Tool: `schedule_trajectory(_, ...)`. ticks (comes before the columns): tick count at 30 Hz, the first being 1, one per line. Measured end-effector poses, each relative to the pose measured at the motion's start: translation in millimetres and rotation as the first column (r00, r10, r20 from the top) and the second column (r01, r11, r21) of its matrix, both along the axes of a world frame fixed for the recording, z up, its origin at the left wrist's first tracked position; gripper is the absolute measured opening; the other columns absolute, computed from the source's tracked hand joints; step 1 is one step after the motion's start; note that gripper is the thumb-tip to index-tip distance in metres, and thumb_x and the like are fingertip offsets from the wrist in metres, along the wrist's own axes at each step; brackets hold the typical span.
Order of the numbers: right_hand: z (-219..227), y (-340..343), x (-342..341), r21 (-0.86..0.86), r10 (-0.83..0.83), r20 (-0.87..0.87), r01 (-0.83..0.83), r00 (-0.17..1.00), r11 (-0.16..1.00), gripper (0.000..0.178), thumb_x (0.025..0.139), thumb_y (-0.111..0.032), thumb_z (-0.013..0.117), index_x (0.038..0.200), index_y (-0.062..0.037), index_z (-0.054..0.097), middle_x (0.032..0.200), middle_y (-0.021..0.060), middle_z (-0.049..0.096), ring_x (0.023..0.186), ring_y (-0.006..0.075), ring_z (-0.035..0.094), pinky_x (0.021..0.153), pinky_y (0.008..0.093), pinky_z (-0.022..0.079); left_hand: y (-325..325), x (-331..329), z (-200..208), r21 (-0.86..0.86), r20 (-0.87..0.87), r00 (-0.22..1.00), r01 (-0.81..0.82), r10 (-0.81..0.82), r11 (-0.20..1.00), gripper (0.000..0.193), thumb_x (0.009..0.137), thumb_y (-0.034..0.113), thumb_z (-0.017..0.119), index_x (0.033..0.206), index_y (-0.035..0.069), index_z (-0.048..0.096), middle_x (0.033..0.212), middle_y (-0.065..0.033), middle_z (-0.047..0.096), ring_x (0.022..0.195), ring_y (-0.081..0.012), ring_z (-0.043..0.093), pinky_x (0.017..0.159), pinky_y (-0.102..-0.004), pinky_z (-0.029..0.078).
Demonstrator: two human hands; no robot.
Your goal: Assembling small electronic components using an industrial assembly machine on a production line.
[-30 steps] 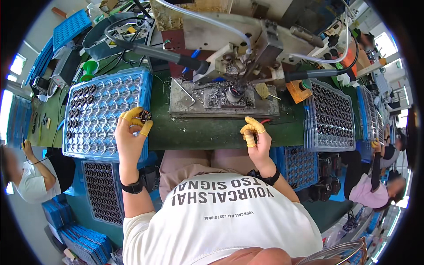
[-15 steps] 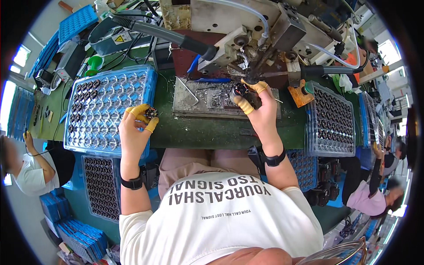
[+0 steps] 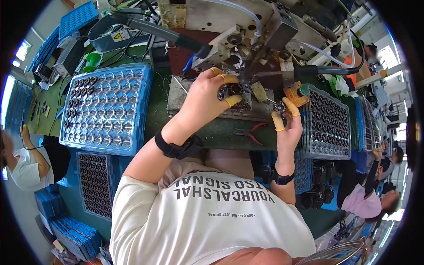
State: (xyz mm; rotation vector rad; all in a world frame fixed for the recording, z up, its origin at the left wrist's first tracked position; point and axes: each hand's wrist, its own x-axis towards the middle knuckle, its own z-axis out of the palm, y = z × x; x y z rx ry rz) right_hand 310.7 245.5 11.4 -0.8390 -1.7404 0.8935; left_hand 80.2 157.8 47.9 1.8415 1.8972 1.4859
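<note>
My left hand, with yellow finger covers on thumb and finger, reaches in under the machine's head. Its fingers close round a small round black part over the metal base plate. Off to the right, my right hand pinches another small round black part between covered fingertips. That one is beside an orange block with a green top. The machine's tip and the fingers partly hide the left part.
Red-handled pliers lie at the bench's front. A clear tray on the left holds several black parts in one corner; a fuller tray stands on the right. Grey hoses cross above. Other people sit on both sides.
My left hand has gone from the left tray rightward to the machine with its black part. My right hand has drawn away from the machine, right and nearer, holding a part.
</note>
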Motion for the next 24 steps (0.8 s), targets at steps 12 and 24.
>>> schedule_trajectory(12,-9.5,54.1,29.1,0.396,-0.347,0.186,0.253,0.919,0.883,0.036,0.082,-0.012,0.075,0.113,-0.0016,0.061,0.125,0.0153,0.059,0.118,0.0305,0.054,0.101,0.0380,0.040,5.6,1.8,5.6,-0.163,-0.036,0.998,0.036,-0.042,0.986,0.048,0.071,0.019,0.081,0.107,-0.007,0.062,0.100,-0.0157,0.058,0.087,-0.0296,0.063,0.077,-0.0362,0.052)
schedule_trajectory(24,-30.5,95.3,38.5,0.624,-0.401,0.396,0.079,0.826,0.777,0.036,0.087,-0.013,0.067,0.118,0.0013,0.056,0.127,0.0231,0.055,0.117,0.0404,0.052,0.097,0.0417,0.043,-53.1,-15.3,3.0,-0.141,0.034,0.999,-0.033,0.038,0.990,0.077,0.071,0.013,0.080,0.137,0.001,0.043,0.112,-0.0148,0.056,0.099,-0.0298,0.057,0.087,-0.0340,0.048)
